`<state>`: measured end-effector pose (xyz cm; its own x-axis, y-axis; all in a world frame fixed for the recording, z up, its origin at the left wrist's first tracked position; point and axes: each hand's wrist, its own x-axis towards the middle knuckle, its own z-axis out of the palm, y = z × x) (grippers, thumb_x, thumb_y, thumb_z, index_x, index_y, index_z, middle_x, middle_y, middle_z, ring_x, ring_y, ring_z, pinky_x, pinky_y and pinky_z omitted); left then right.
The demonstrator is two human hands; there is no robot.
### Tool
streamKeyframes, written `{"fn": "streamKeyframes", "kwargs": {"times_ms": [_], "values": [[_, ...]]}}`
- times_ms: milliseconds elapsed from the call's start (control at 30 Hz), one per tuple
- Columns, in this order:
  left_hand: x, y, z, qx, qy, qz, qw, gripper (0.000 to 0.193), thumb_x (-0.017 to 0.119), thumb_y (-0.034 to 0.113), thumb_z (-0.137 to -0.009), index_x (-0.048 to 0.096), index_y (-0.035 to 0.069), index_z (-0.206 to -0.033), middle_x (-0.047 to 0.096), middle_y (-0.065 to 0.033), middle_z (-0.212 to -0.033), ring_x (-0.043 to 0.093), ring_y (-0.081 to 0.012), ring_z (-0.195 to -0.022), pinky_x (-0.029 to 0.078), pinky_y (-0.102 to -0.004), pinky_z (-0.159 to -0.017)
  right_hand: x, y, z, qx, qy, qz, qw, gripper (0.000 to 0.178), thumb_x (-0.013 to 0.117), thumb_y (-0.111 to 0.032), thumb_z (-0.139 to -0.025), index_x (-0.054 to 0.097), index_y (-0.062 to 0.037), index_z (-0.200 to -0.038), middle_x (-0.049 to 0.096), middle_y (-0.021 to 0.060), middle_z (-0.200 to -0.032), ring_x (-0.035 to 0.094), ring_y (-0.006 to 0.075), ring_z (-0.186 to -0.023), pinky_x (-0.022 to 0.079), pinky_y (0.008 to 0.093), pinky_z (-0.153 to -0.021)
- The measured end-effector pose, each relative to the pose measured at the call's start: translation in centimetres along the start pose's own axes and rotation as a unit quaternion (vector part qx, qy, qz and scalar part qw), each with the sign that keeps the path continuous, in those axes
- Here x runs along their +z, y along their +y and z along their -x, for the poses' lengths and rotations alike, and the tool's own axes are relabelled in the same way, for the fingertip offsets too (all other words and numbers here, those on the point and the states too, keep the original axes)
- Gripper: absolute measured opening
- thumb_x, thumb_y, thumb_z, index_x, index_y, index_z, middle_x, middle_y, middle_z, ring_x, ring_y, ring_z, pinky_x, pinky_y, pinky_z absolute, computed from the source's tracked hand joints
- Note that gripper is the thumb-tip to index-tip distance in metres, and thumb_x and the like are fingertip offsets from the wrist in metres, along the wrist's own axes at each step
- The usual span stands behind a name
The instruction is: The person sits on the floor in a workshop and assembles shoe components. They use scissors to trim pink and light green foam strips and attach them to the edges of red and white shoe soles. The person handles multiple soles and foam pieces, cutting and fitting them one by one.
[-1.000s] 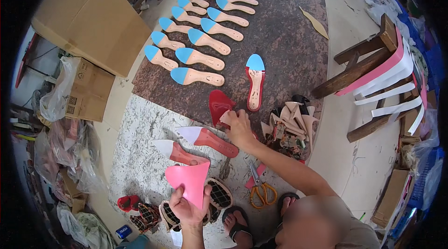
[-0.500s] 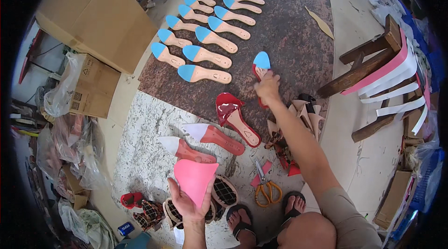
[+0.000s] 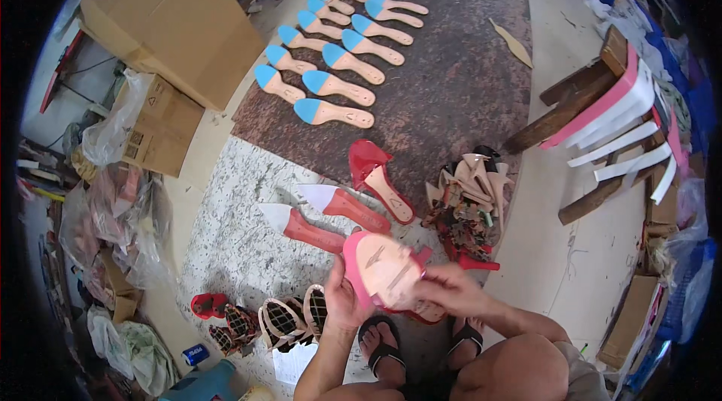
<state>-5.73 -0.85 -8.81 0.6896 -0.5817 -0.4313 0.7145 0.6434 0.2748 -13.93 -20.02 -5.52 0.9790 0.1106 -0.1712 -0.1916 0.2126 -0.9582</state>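
Low in front of me, both hands meet at a red shoe, whose beige face with dark streaks is turned up. A pink sheet piece lies along its left edge, held by my left hand, fingers partly hidden beneath. My right hand is closed on the shoe's other end and slightly blurred. Just beyond lie two red insoles with white pointed toes. Past them rests a glossy red slide sandal with a beige footbed.
Beige insoles with blue toes lie in rows on the dark mat. Right of the hands is a heap of shoe uppers. Patterned wedge shoes stand near left. A wooden stool draped with strips stands right; cardboard boxes stand left.
My right hand has come back from the dark mat with the red shoe. My left hand has moved right and up with the pink piece, and the two now meet.
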Motion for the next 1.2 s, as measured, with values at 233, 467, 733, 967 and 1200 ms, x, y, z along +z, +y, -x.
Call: {"fn": "streamKeyframes", "kwargs": {"times_ms": [233, 467, 733, 967, 1200], "values": [[2.5, -0.9, 0.6, -0.024, -0.06, -0.041, 0.997, 0.063, 0.031, 0.051, -0.103, 0.033, 0.009, -0.15, 0.04, -0.0203, -0.15, 0.043, -0.0374, -0.136, 0.035, -0.0554, -0.112, 0.4, 3.3, 2.1, 0.095, -0.02, -0.119, 0.988, 0.021, 0.053, -0.021, -0.103, 0.061, -0.0017, -0.108, 0.049, -0.0044, -0.072, 0.042, 0.0036, -0.059, 0.032, 0.023, -0.049], [2.6, -0.2, 1.4, -0.032, -0.09, -0.02, 0.995, 0.06, 0.03, 0.049, -0.103, 0.03, 0.014, -0.152, 0.037, -0.0212, -0.152, 0.039, -0.0382, -0.139, 0.033, -0.0562, -0.113, 0.8, 2.6, 1.6, 0.074, -0.027, -0.092, 0.993, 0.022, 0.053, -0.02, -0.103, 0.061, -0.0007, -0.11, 0.05, -0.0041, -0.072, 0.043, 0.0036, -0.06, 0.033, 0.0227, -0.05], [2.3, -0.4, 1.5, -0.022, -0.081, -0.028, 0.996, 0.06, 0.031, 0.049, -0.103, 0.031, 0.014, -0.152, 0.038, -0.0212, -0.151, 0.04, -0.0379, -0.138, 0.033, -0.0562, -0.113, 0.6, 3.2, 1.6, 0.071, -0.016, -0.073, 0.995, 0.02, 0.055, -0.019, -0.102, 0.063, -0.0002, -0.103, 0.054, -0.0031, -0.076, 0.047, 0.0021, -0.065, 0.036, 0.0223, -0.052], [3.1, -0.5, 1.5, -0.027, -0.083, -0.039, 0.995, 0.059, 0.031, 0.048, -0.103, 0.03, 0.014, -0.152, 0.038, -0.0212, -0.151, 0.041, -0.0382, -0.138, 0.033, -0.056, -0.113, 0.5, 2.9, 1.8, 0.09, 0.0, -0.079, 0.993, 0.02, 0.055, -0.019, -0.102, 0.061, -0.001, -0.095, 0.052, -0.0051, -0.074, 0.046, 0.0018, -0.064, 0.036, 0.0212, -0.052], [2.4, -0.5, 1.4, -0.021, -0.056, -0.038, 0.997, 0.062, 0.032, 0.05, -0.103, 0.031, 0.01, -0.151, 0.04, -0.0207, -0.15, 0.043, -0.037, -0.136, 0.035, -0.0551, -0.112, -0.3, 4.0, 1.8, 0.138, -0.028, -0.051, 0.989, 0.026, 0.054, -0.014, -0.102, 0.062, 0.0025, -0.121, 0.066, 0.0013, -0.106, 0.057, 0.0068, -0.096, 0.048, 0.0263, -0.085]]}}
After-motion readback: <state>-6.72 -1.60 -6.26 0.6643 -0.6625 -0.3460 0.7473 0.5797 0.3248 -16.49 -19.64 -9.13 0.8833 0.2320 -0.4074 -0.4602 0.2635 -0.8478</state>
